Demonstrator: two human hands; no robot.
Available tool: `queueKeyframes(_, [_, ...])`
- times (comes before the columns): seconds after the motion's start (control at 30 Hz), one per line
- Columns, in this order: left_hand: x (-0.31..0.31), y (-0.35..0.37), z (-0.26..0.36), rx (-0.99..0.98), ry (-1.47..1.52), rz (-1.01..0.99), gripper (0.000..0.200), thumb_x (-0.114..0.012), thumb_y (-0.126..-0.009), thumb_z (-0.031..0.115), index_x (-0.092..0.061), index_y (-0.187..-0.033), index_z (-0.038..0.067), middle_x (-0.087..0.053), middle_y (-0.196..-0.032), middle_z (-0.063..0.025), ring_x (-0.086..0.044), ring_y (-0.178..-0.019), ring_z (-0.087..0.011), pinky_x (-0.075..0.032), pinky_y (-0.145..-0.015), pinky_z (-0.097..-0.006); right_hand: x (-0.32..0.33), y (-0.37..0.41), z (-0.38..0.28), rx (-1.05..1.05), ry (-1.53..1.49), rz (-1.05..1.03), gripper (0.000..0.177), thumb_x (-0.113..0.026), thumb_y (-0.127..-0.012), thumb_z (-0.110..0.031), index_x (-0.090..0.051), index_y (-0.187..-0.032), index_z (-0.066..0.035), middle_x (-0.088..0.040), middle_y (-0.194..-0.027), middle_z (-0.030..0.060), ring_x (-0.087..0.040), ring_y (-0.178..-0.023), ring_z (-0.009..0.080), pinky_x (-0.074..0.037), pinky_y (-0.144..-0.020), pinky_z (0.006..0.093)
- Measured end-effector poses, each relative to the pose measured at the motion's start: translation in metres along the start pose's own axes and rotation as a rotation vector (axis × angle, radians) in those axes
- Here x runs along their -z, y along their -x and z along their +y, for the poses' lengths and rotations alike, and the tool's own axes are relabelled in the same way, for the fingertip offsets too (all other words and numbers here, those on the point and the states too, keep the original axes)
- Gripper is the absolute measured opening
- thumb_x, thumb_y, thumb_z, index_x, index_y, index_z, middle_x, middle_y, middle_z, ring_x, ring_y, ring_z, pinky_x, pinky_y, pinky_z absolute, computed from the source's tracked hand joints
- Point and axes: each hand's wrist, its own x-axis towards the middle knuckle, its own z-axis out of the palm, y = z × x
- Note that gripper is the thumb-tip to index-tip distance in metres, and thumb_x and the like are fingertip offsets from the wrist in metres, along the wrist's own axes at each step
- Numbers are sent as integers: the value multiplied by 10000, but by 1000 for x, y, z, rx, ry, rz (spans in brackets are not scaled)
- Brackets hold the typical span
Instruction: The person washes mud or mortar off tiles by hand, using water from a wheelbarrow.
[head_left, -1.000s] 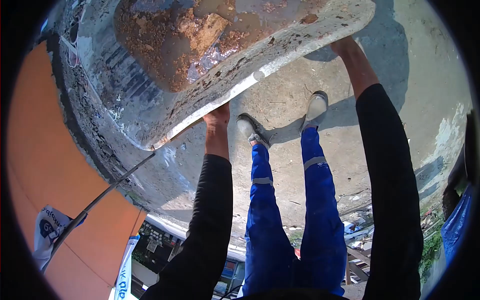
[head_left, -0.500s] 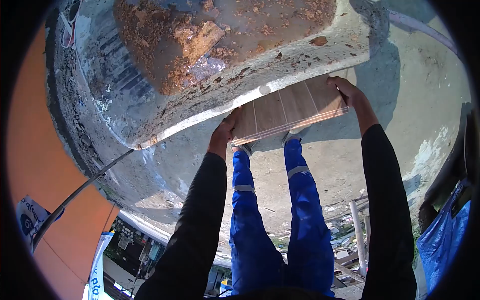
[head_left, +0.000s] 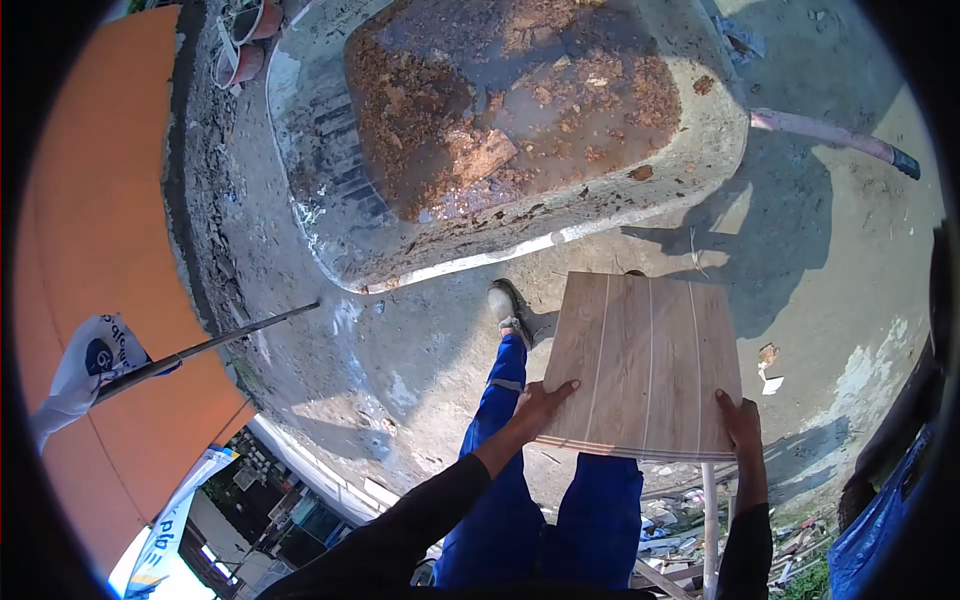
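Wood-grain tiles (head_left: 640, 360), a stack of them, are what I've got in my hands, held up on my side of the tub (head_left: 560, 239), a bit right of its middle and apart from its rim. You can see thin pale lines running down the top face, and the layers show along the edge closest to me.

Left grip (head_left: 545, 408) is clamped on the stack's left edge near the corner farthest from the tub, thumb over the top. Right grip (head_left: 741, 424) has the matching spot on the right edge, thumb up top too. Can't really see what my other fingers are doing underneath.

Tub's pretty grubby, btw: murky brown water plus rusty crumbly gunk, with one flat chunk (head_left: 486, 155) sitting in it. Off the tub's right side there's a pinkish pole (head_left: 825, 133) with a dark tip. Couple of reddish buckets (head_left: 240, 66) by its far left corner, an orange sheet (head_left: 100, 220) well off to its left, and my left shoe (head_left: 503, 304) just below its near rim.
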Motion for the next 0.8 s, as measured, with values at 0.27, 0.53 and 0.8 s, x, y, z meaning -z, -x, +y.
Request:
queueKeyframes(0.27, [31,251,57,-191,-243,-290,738,-700,-857,622,-637,-1253,2,-726,-1070,-225,-731,-941,-341,-556,-881,-425,105,266,112,-87,-317,252,687,-692,-909,-432,-571,-1291,125,-665,-1119,232,-638,-978,300,-502,-874,425])
queueKeyframes(0.53, [150,235,174,-394,-44,-123,627,-725,-881,523,-661,-1226,3,-744,-990,-190,-730,-854,-277,-554,-801,-397,58,298,-49,236,-606,682,696,-686,-905,-402,-534,-1340,119,-650,-1177,248,-617,-1073,309,-461,-959,435])
queueKeyframes(0.8, [290,167,248,-552,28,321,566,-731,-884,506,-713,-1010,-45,-716,-805,-90,-664,-726,-178,-533,-685,-349,-20,249,-233,345,-648,458,719,-683,-885,-460,-519,-1305,101,-602,-1183,230,-550,-1090,284,-411,-991,409])
